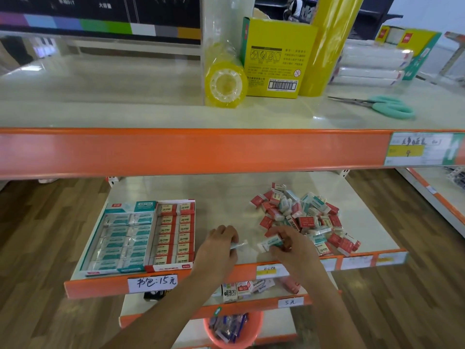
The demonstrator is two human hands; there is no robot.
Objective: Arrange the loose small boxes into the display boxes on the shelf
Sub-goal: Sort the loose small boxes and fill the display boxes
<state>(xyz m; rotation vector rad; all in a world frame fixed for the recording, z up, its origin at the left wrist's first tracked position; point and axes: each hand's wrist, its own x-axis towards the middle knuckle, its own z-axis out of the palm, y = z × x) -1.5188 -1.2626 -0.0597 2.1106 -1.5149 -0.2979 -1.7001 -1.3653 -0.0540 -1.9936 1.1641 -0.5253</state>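
The floor was brown wood planks. Cream shelves with orange edges stood one above the other. White price tags were stuck on the orange edges. More shelves stood off to the right. A dark board with colored stripes hung at the back. The light was bright and soft.

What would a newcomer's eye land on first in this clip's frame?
Probably the jumbled pile of loose small boxes, red and teal, on the right of the middle shelf. Next, the left hand and right hand at the shelf's front edge, each holding a teal box, and the two display boxes at the left, packed in neat rows.
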